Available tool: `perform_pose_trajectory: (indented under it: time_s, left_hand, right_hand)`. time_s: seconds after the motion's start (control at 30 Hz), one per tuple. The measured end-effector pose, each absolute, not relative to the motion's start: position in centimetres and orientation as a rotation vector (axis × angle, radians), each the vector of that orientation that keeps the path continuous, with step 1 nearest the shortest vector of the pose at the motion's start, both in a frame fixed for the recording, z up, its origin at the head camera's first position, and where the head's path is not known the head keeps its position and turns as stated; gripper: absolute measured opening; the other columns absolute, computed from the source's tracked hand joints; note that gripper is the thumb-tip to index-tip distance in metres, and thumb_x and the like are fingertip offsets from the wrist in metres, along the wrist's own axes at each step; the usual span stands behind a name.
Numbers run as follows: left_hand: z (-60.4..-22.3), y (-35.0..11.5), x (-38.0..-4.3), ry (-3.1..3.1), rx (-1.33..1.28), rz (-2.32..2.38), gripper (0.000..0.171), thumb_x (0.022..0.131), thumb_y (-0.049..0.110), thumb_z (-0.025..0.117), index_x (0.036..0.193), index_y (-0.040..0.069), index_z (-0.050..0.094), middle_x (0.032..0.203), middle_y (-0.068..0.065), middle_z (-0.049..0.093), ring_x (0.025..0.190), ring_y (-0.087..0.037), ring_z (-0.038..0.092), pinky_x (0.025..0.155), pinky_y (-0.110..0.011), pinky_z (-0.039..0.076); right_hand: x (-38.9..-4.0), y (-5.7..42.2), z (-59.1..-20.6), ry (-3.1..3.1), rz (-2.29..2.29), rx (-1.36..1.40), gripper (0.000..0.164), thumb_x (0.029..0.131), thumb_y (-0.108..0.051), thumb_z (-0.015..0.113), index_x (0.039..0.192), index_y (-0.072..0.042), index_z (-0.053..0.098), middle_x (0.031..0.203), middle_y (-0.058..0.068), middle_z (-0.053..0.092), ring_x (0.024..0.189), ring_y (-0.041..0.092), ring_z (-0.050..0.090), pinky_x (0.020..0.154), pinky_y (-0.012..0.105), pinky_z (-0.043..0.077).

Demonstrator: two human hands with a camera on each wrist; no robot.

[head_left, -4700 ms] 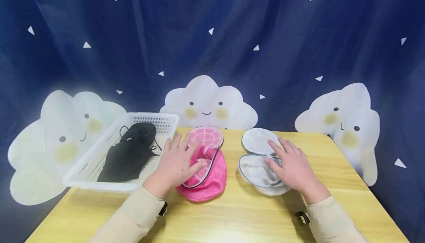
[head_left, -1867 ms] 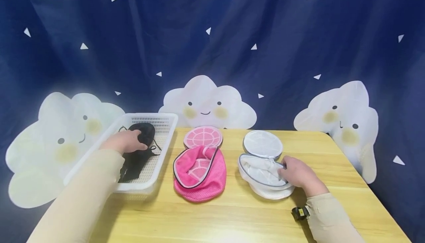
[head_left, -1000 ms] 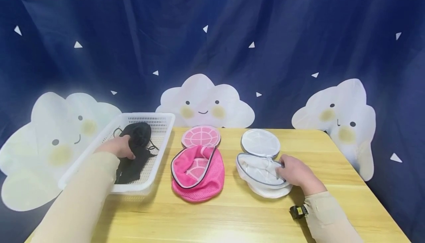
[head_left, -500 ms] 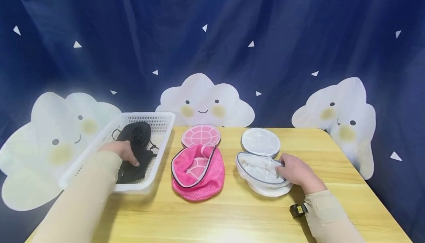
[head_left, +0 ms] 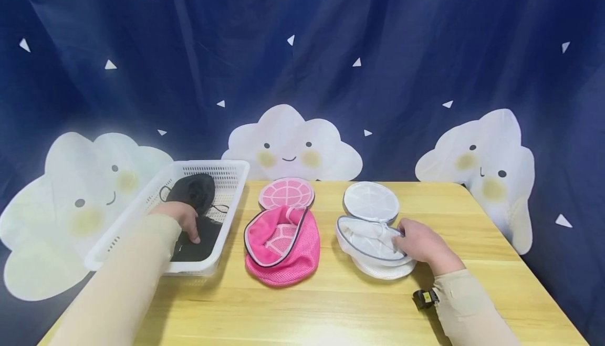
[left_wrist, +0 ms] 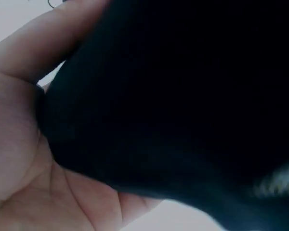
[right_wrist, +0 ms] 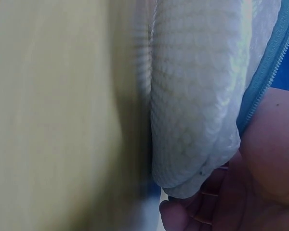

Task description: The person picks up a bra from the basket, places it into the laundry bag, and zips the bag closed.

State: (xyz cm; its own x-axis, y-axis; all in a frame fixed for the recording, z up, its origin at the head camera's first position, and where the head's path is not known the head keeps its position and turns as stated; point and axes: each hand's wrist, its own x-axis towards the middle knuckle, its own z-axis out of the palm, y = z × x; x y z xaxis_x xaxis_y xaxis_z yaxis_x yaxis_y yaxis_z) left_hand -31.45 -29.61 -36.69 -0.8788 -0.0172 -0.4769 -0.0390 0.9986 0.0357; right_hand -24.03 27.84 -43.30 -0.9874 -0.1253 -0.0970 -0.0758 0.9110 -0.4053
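In the head view my left hand [head_left: 181,217] reaches into the white plastic basket [head_left: 235,215] and grips a black bra [head_left: 200,241]. The left wrist view shows the dark fabric [left_wrist: 149,106] between thumb and palm, filling most of the picture. A rounded cup and thin straps lie behind the hand. My right hand [head_left: 423,243] holds the zipped rim of a white mesh laundry bag [head_left: 383,270], its round lid [head_left: 371,201] folded back. Close up, the right wrist view has the bag's mesh wall [right_wrist: 197,86] beside the fingers and palm.
Between the basket and the white bag stands a pink mesh laundry bag [head_left: 298,262], unzipped, its lid [head_left: 286,194] laid back. Everything rests on a wooden table [head_left: 293,314]. A dark blue curtain [head_left: 293,62] with cloud shapes hangs behind the table.
My left hand has moved from over the pink bag into the basket, taking hold of the black bra and shifting slightly right. My right hand has closed on the white bag's rim.
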Motion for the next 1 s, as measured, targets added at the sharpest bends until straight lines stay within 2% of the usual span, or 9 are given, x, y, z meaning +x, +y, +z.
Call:
perform_pose_trajectory:
  time_s: [0.17, 0.33, 0.53, 0.73, 1.0]
  left_hand:
    - [-36.3, -29.8, -31.0, 2.659, -0.005, 0.145, 0.08, 0.068, 0.029, 0.087, 0.133, -0.007, 0.058, 0.129, -0.03, 0.059, 0.121, -0.051, 0.052, 0.1, -0.063, 0.041]
    - [-36.0, -30.1, -30.7, 2.702, 0.102, 0.19, 0.079, 0.071, 0.019, 0.079, 0.139, -0.012, 0.05, 0.14, -0.034, 0.05, 0.128, -0.053, 0.047, 0.103, -0.063, 0.038]
    - [-36.0, -30.2, -31.0, 2.787, 0.234, 0.207, 0.074, 0.074, 0.01, 0.077, 0.137, -0.015, 0.049, 0.138, -0.034, 0.052, 0.129, -0.053, 0.046, 0.106, -0.063, 0.036]
    - [-35.1, -30.1, -31.3, 2.865, 0.388, 0.159, 0.069, 0.077, 0.009, 0.074, 0.134, -0.019, 0.048, 0.136, -0.037, 0.051, 0.129, -0.055, 0.045, 0.107, -0.062, 0.035]
    - [-34.0, -29.8, -31.5, 2.959, 0.352, 0.171, 0.069, 0.081, 0.01, 0.072, 0.136, -0.02, 0.045, 0.136, -0.038, 0.05, 0.128, -0.055, 0.045, 0.106, -0.064, 0.035]
  right_hand:
    - [-24.1, 27.8, -43.4, 2.945, -0.613, -0.152, 0.021, 0.095, -0.025, 0.066, 0.102, -0.007, 0.059, 0.09, 0.007, 0.061, 0.08, 0.026, 0.056, 0.072, 0.045, 0.047]
    - [-24.1, 27.8, -43.3, 2.948, -0.633, -0.154, 0.02, 0.094, -0.025, 0.066, 0.101, -0.007, 0.059, 0.089, 0.008, 0.061, 0.08, 0.027, 0.056, 0.072, 0.045, 0.047]
    - [-24.1, 27.8, -43.1, 3.013, -0.648, -0.151, 0.016, 0.093, -0.025, 0.064, 0.1, -0.011, 0.061, 0.086, 0.006, 0.063, 0.076, 0.025, 0.057, 0.066, 0.042, 0.045]
    - [-24.0, 27.4, -42.6, 3.113, -0.752, -0.155, 0.01, 0.098, -0.021, 0.057, 0.095, -0.012, 0.059, 0.079, 0.004, 0.059, 0.074, 0.024, 0.056, 0.065, 0.039, 0.043]
    - [-24.0, 27.0, -41.5, 3.154, -1.071, -0.165, 0.013, 0.102, -0.018, 0.054, 0.1, -0.007, 0.059, 0.083, 0.006, 0.058, 0.08, 0.026, 0.056, 0.068, 0.036, 0.043]
